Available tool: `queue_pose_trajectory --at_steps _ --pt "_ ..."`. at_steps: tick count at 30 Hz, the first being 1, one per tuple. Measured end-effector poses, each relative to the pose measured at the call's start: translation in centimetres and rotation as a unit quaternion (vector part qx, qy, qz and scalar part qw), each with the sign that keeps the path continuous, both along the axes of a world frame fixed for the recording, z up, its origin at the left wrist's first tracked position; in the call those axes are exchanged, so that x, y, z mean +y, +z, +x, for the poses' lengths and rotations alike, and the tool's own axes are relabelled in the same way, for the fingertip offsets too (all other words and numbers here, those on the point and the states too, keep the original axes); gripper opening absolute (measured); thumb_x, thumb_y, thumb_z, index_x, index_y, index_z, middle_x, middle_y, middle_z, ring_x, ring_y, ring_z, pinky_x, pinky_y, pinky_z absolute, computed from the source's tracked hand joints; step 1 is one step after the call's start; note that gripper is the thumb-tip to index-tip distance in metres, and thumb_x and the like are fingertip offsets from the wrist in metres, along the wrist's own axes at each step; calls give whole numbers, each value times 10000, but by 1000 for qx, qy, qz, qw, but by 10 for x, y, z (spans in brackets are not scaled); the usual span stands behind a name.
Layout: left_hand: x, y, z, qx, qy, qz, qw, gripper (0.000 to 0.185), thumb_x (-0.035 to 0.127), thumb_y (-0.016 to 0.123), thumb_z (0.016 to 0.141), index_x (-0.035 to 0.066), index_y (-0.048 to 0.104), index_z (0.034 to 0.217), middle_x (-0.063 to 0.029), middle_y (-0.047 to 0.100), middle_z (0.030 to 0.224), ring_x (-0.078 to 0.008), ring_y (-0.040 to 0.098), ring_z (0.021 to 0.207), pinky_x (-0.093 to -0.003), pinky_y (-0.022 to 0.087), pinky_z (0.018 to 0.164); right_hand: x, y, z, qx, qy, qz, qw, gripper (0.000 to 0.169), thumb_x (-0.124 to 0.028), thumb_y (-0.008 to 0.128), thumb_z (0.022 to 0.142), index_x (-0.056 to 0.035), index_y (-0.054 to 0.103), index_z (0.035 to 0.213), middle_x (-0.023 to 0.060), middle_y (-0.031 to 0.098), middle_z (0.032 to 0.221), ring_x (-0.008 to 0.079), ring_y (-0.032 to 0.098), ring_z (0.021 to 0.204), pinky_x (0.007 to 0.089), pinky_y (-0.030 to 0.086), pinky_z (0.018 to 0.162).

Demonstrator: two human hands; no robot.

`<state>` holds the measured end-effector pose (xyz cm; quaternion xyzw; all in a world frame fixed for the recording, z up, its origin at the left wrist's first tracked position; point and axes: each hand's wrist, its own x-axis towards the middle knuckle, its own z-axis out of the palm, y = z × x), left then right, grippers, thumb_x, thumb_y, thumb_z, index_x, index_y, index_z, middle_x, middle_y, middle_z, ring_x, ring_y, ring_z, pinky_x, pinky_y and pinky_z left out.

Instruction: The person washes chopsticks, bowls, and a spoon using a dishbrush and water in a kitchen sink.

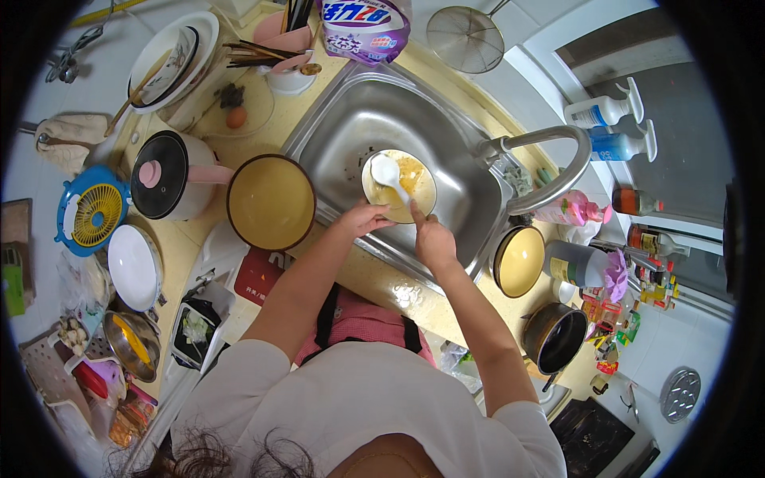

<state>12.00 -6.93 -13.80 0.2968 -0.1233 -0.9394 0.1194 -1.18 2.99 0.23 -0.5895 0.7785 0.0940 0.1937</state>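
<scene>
Over the stainless steel sink (346, 119), my left hand (363, 220) grips the near left rim of a small pale bowl (428, 190). Yellowish, streaky residue coats the inside of this bowl. My right hand (435, 242) holds a white spoon (385, 170) by its handle, and the spoon's head rests within the bowl. Dark bits lie on the sink floor beside the bowl. To the right, a curved metal faucet (559, 191) reaches over the sink's edge; no water is seen flowing from it.
Left of the sink stand a large yellow bowl (271, 203) and a lidded pot (173, 173) with a pink handle. A purple detergent bag (366, 36) is behind it. On the right are another yellow bowl (521, 262), a dark saucepan (554, 338) and several bottles.
</scene>
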Motion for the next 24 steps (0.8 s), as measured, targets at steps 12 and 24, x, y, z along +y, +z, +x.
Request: queue_pose_trajectory --at_steps 12,24 --pt "0 5 -4 -15 34 16 999 554 -36 531 796 138 289 1262 -135 403 1227 -325 471 1085 -514 435 880 27 3 -35 36 12 50 998 593 -29 467 758 -183 321 1311 189 565 820 317 604 708 395 500 624" --pt "1 10 -3 -12 54 -1 998 584 -59 502 797 144 241 1279 -156 386 1234 -335 450 1107 -515 425 889 6 -2 -18 33 -14 41 998 601 -30 455 761 -196 311 1321 184 567 857 314 602 708 402 498 616"
